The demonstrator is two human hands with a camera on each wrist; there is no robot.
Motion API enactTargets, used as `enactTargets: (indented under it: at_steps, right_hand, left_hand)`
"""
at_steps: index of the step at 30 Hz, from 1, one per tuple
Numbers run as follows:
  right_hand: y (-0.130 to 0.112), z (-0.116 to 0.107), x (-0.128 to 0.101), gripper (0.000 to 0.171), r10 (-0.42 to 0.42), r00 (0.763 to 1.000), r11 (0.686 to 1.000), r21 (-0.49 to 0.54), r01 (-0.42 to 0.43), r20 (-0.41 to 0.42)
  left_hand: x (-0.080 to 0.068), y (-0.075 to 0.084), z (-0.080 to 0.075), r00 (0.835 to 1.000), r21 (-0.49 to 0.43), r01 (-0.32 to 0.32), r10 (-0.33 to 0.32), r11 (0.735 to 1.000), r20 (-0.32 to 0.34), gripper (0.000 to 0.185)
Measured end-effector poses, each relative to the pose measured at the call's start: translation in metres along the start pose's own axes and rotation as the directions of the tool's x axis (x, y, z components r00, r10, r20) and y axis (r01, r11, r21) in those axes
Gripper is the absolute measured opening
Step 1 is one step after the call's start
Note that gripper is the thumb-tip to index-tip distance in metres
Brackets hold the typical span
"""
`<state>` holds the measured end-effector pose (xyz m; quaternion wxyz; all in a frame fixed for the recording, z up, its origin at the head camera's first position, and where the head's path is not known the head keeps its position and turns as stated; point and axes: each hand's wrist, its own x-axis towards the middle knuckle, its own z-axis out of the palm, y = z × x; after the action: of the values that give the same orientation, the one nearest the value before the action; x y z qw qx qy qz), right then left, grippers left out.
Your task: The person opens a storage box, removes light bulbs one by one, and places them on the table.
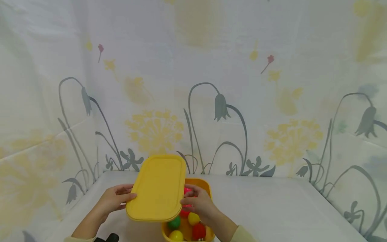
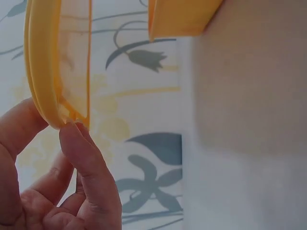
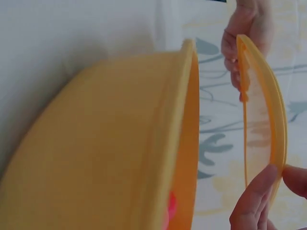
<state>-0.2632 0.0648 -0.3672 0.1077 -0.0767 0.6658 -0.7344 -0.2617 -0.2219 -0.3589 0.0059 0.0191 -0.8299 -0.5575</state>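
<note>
Both hands hold a yellow rectangular lid [image 1: 158,188] lifted and shifted left above a yellow tub [image 1: 202,184]. My left hand [image 1: 116,198] pinches the lid's left edge between thumb and fingers; the left wrist view shows the lid [image 2: 53,62] edge-on against my left-hand fingertips [image 2: 72,136]. My right hand [image 1: 196,201] pinches the lid's right edge, and the right wrist view shows the lid [image 3: 266,110] beside the tub [image 3: 120,143]. Inside the tub lie small balls: green [image 1: 174,222], yellow [image 1: 193,218], red [image 1: 198,231] and pink [image 1: 186,191].
A white tabletop [image 1: 272,208] runs right of the tub, enclosed by a flower-printed cloth backdrop [image 1: 217,101] on three sides. A dark object [image 1: 109,238] shows at the bottom edge near my left forearm.
</note>
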Motion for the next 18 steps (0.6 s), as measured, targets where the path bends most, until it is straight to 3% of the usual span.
enactTargets:
  at_steps: [8,18]
  right_hand:
    - [0.016,0.028,0.003,0.056,0.038,0.999,0.999,-0.003,-0.038,-0.03]
    - [0.026,0.059,0.004,0.054,0.017,1.0,0.991,0.135,-0.015,-0.008]
  left_hand:
    - [-0.005,-0.015,-0.028,0.999,-0.005,0.021,-0.02,1.0,0.04,0.066]
    - [-0.006,-0.033,-0.059,0.991,0.019,0.09,-0.091,0.996,0.093,0.065]
